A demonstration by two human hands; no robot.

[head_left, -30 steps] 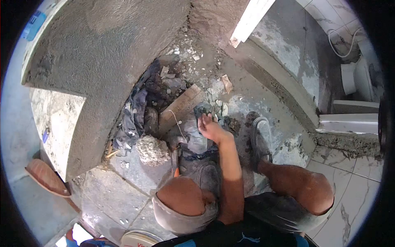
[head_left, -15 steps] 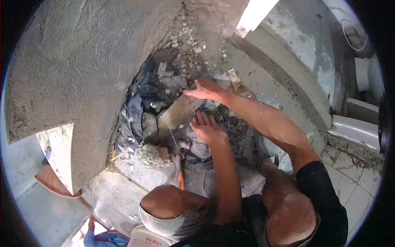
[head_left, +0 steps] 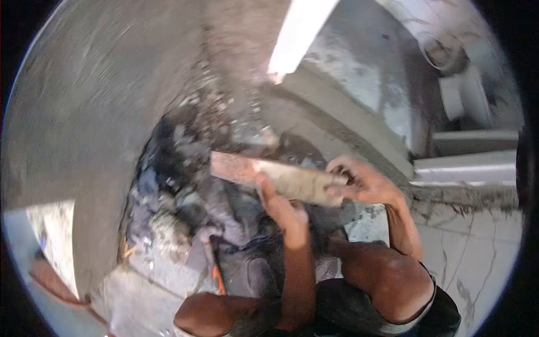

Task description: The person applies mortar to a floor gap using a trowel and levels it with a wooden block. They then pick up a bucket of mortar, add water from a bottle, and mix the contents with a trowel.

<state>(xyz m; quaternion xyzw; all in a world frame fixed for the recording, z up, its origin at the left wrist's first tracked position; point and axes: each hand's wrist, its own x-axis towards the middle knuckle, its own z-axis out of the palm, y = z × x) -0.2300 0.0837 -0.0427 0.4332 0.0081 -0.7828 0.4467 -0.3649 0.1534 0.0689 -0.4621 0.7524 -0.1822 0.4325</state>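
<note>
**Both hands on a mortar-caked board above the rubble**

The right hand (head_left: 359,182) closes round the near end of a flat wooden board (head_left: 275,177), fingers curled over its top edge. The left hand (head_left: 278,205) grips the same board from below, near its middle, thumb up against the face. The board is held off the ground, tilted, its far end pointing up and to the left, reddish where it is bare and grey with mortar elsewhere.

Directly under the board lies a heap of dark rags and broken rubble (head_left: 179,196), packed against the foot of a curved, rough-plastered wall (head_left: 106,112) that closes off the whole left side. To the right a grey cement kerb (head_left: 348,121) runs diagonally, just beyond the right hand, leaving only a narrow wedge of floor between wall and kerb. A white plank (head_left: 297,33) leans in from above. The person's bare knees (head_left: 387,281) crowd the near side; tiled floor (head_left: 477,241) opens out to the right. The frame is motion-blurred.
</note>
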